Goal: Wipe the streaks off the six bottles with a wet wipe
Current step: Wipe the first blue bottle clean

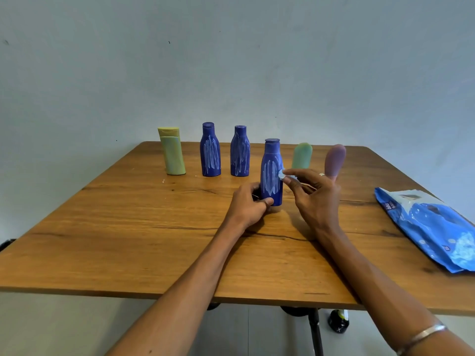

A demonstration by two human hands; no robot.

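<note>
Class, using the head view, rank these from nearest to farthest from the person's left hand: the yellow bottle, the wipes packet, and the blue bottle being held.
1. Held blue bottle: gripped at its base by the left hand.
2. Yellow bottle: far left end of the row.
3. Wipes packet: at the table's right edge.

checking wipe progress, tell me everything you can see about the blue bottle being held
The held blue bottle is a dark blue, matte, plastic-looking bottle with rounded shoulders, a narrow neck and a flat round cap of the same blue. It stands upright on the wooden table, nearer the person than the other bottles. White scribbled streaks run vertically over its front, mostly unwiped. The left hand grips its lower body, thumb across the front near the base. The right hand presses a small wadded wet wipe against its upper right side.
</note>
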